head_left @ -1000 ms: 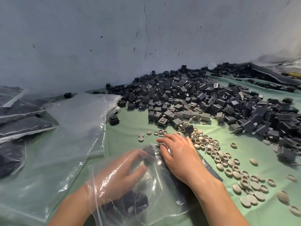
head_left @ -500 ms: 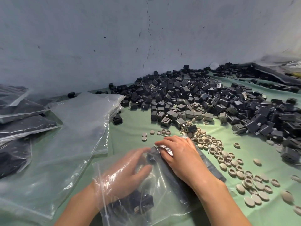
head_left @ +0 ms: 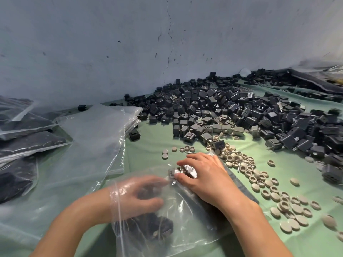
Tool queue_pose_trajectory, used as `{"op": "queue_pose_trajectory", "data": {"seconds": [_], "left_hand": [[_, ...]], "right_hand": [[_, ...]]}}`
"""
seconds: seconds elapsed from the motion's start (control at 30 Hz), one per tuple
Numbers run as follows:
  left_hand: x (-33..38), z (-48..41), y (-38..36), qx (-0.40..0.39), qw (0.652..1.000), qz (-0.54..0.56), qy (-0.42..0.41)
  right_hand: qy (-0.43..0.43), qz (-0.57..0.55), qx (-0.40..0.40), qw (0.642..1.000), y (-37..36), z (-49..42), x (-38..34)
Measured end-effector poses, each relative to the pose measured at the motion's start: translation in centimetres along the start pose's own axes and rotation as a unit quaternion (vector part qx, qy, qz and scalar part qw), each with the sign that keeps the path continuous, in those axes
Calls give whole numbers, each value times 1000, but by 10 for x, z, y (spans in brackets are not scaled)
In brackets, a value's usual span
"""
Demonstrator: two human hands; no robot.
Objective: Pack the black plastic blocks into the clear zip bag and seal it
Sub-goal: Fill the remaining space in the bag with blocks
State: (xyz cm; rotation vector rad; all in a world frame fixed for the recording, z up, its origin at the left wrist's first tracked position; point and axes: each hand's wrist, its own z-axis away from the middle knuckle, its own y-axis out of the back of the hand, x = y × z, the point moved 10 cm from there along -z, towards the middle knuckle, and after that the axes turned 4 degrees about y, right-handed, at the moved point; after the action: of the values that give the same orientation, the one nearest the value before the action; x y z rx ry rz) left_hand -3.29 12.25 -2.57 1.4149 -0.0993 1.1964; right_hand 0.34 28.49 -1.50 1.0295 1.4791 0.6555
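The clear zip bag [head_left: 193, 227] lies on the green cloth in front of me. My left hand [head_left: 141, 193] is inside it up to the wrist, blurred, with its fingers stretched toward the bag's far end. My right hand [head_left: 204, 175] rests on top of the bag and pinches a few black plastic blocks [head_left: 182, 171] through the plastic between thumb and fingers. More blocks [head_left: 159, 227] lie inside the bag near my left wrist. A large heap of loose black blocks [head_left: 232, 112] covers the cloth behind.
Beige round caps [head_left: 259, 182] are scattered to the right of the bag. A stack of empty clear bags [head_left: 96, 130] lies at the left, with filled bags [head_left: 27, 143] beyond it. A grey wall [head_left: 167, 43] closes the back.
My left hand has slid deeper into the bag toward my right hand. My right hand's thumb and fingers have closed on blocks at the bag's far end.
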Motion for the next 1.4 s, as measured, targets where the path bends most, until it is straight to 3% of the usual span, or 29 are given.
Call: {"op": "queue_pose_trajectory", "data": {"seconds": [0.23, 0.4, 0.5, 0.63, 0.77, 0.83, 0.93, 1.07, 1.1, 1.23, 1.4], "left_hand": [[3, 3, -6, -38, 997, -62, 34], [-8, 18, -17, -146, 985, 4, 94], [-7, 18, -23, -157, 983, -10, 93], [-7, 6, -22, -96, 992, -57, 57], [-14, -11, 2, 131, 990, 5, 52], [-10, -14, 3, 182, 983, 3, 18], [-14, -17, -1, 142, 983, -115, 3], [-19, -13, -19, -3, 1000, -3, 17], [-9, -12, -19, 7, 1000, -13, -1], [21, -12, -3, 173, 982, -43, -70], [25, -12, -6, 174, 979, -60, -85]], "right_hand": [[-4, 21, 10, 1000, 1, 0, -4], [-8, 36, 13, 999, 0, 0, -4], [-7, 39, 10, 999, -1, -1, -4], [-8, 35, 9, 999, -1, -1, -3], [-9, -18, 38, 999, 8, -1, -2], [-14, -31, 55, 998, 15, -1, 0], [-28, -22, 47, 998, 18, 1, 6], [-40, -1, 31, 999, 14, 2, 12], [-41, 2, 28, 999, 13, 2, 12], [-33, 24, 22, 999, 9, 1, 12], [-30, 29, 24, 999, 9, 1, 11]]}}
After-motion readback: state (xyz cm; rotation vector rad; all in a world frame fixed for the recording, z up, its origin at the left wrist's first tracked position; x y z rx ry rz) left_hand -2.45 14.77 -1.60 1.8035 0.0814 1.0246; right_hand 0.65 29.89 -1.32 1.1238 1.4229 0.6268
